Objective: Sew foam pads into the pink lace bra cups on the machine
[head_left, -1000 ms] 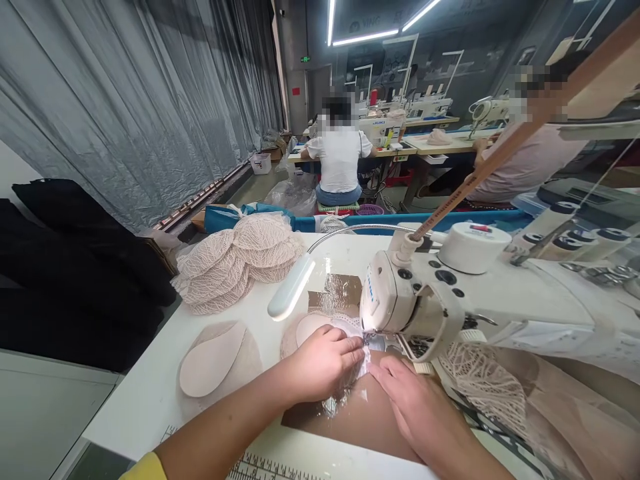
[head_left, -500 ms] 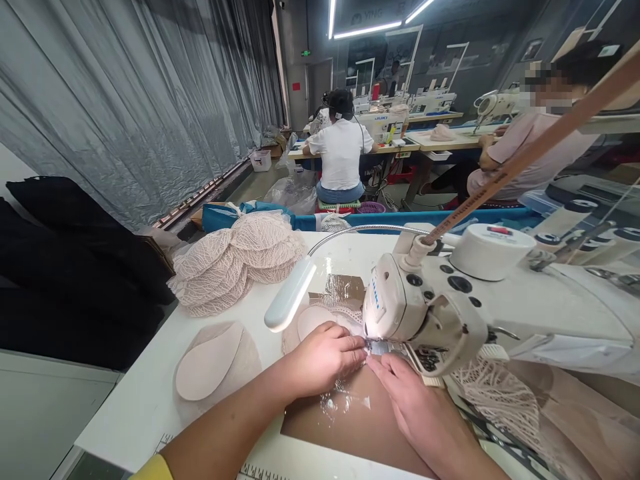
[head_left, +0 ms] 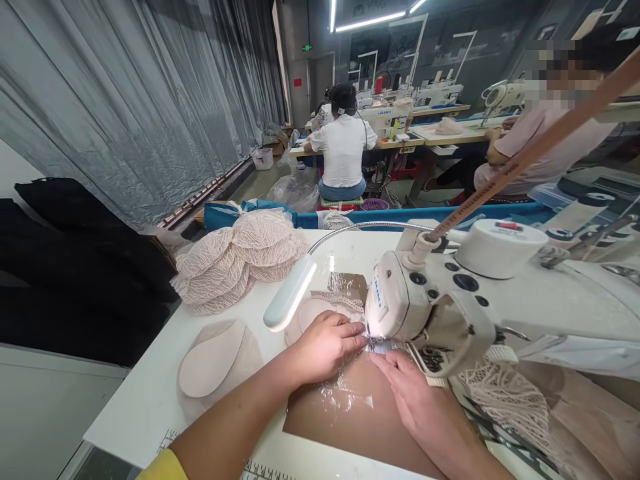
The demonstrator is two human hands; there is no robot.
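Observation:
My left hand [head_left: 324, 348] lies on a pale pink padded piece edged with lace [head_left: 320, 309], its fingers pressed together on the fabric just left of the needle. My right hand [head_left: 413, 390] rests flat on the brown table patch, fingertips touching the fabric in front of the presser foot. The white sewing machine [head_left: 440, 303] stands directly behind both hands. The needle area itself is partly hidden by my fingers.
A heap of lace cup pieces [head_left: 235, 260] lies at the back left, and a stack of oval pads [head_left: 213, 363] at the front left. A white gooseneck lamp [head_left: 290, 293] hangs over the work. Loose lace [head_left: 505, 400] trails to the right. Two people sit at machines beyond.
The fabric piece has fed a little further back under the foot, and both hands have crept forward with it. The view has shifted slightly.

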